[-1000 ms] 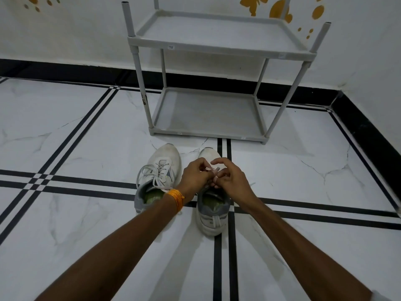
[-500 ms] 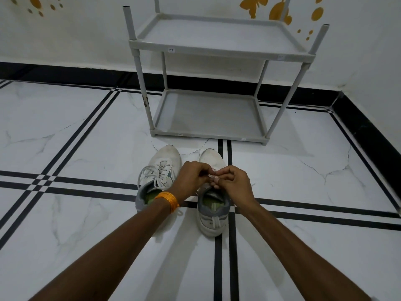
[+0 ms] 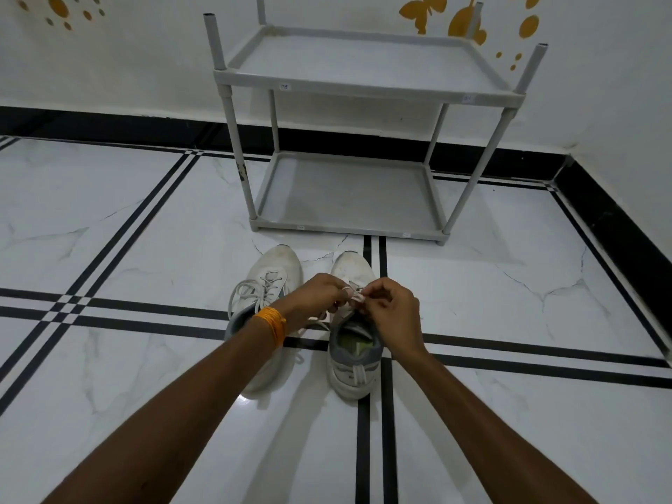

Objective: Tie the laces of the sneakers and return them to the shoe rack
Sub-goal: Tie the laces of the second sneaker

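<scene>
Left sneaker: stands on the marble floor, toe toward the rack. Its laces lie in loose loops across the tongue; whether they are knotted cannot be told. The heel is hidden under the left forearm, which wears an orange wrist thread.

Left hand: grip closed, pinching the white lace of the right sneaker.

Right hand: grip likewise closed on the same lace, touching the left hand above the shoe's tongue. Judgement: the knot on this shoe is in progress, not finished.

Shoe rack: grey, two shelves, both bare, standing against the wall just beyond the sneakers' toes.

Progress: judged early to middle. Outstanding: finish this bow, check the left pair of laces, place both shoes on the rack.

Clearance: the floor between toes and rack is open. The lower shelf has a raised front lip to clear and the upper shelf overhead; posts bound each side.
</scene>
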Motion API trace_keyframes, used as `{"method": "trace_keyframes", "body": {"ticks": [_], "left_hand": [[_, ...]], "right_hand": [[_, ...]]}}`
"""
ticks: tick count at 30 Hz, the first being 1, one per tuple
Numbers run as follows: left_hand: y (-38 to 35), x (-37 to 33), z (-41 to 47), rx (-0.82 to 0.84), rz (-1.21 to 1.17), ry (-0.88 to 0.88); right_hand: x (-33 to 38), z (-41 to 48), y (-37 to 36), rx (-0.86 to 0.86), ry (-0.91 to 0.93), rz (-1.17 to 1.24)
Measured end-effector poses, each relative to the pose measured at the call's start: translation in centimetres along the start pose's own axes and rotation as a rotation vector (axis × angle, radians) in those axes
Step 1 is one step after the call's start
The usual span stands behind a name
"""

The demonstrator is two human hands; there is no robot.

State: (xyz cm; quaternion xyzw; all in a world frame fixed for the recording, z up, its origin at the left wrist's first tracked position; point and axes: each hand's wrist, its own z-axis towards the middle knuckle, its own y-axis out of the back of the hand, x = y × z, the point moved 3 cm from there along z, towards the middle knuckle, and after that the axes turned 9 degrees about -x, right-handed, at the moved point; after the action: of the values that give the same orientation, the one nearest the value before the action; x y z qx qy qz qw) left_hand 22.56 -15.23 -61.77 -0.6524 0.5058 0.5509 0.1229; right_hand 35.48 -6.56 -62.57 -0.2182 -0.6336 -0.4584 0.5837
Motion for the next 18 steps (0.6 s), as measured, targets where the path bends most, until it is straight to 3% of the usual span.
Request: {"method": "trace_keyframes", "body": {"ticks": [2, 5, 7, 11, 13, 18], "left_hand": [[-0.3, 0.5, 0.0, 0.118, -0.277, 0.214], [-0.7, 1.0, 0.1, 0.078, -0.43, 0.315], [-0.9, 0.8, 0.0, 0.017, -0.458, 0.323], [-0.9, 0.2, -0.1, -0.033, -0.385, 0.283], [-0.8, -0.1, -0.3, -0.047, -0.339, 0.249], [-0.6, -0.2, -0.5, -0.099, -0.395, 0.238]], "right_hand": [[-0.3, 0.0, -0.2, 0.026, -0.08, 0.106], [-1.0, 0.2, -0.4, 0.059, -0.132, 0.153], [-0.6, 0.4, 0.0, 0.087, -0.006, 0.038], [1.6, 0.6, 1.0, 0.068, 0.504, -0.501], [2.4, 0.7, 0.9, 0.09, 0.672, -0.667], [2.5, 1.0, 0.6, 0.152, 0.65, -0.694]]}}
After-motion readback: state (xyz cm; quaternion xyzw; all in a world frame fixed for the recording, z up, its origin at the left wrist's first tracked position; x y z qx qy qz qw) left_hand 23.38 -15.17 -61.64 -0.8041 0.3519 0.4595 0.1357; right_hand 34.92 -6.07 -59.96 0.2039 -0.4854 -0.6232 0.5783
